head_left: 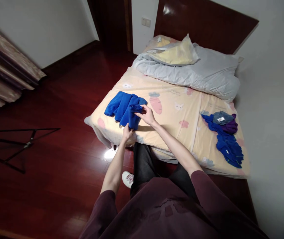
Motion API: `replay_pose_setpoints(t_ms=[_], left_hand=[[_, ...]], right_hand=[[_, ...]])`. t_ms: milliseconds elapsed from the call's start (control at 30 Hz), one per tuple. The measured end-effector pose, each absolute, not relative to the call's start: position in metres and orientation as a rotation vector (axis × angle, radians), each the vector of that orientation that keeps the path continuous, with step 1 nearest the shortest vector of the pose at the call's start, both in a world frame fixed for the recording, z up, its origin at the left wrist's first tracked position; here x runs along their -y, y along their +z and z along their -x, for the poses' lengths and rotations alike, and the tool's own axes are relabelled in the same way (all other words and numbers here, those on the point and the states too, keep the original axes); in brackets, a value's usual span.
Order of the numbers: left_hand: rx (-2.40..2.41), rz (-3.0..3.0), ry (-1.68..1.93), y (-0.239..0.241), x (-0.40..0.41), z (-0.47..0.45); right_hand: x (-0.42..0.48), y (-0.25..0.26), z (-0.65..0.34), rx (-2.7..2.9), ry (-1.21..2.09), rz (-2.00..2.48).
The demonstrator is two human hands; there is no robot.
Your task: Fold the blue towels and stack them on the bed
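A rolled blue towel [133, 119] is held upright between both of my hands, its spiral end facing up. My left hand [127, 132] grips its lower end, the fingers closed round it. At the upper end, my right hand [146, 115] pinches the edge of the roll between thumb and fingers. Just behind and to the left, several folded or rolled blue towels [118, 103] lie side by side on the bed, partly covered by the roll I hold.
The bed [171, 96] has a carrot-patterned sheet. Crumpled blue and purple cloths [227, 137] lie at its right side. A grey quilt [206, 71] and a yellow pillow [181, 53] are near the headboard. Black tripod legs [27, 144] stand on the floor at left.
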State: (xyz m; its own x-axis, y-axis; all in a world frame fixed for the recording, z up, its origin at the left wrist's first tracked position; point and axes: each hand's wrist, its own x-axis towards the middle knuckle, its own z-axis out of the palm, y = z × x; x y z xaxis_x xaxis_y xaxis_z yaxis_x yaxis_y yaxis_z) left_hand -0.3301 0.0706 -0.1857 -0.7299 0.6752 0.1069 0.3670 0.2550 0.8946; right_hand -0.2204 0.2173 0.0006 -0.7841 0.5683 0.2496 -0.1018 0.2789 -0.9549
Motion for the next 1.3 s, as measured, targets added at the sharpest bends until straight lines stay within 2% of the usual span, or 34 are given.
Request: replay_pose_setpoints(t_ms=[1100,1300], left_hand=[[-2.226,-0.916,1.418,-0.175,-0.070,0.330],[-2.284,-0.889,1.551,-0.164,-0.065,0.319]], right_hand=[[-0.220,-0.011,0.237,1.940,1.575,0.438],[-0.221,-0.014,0.232,2.025,1.420,0.475]])
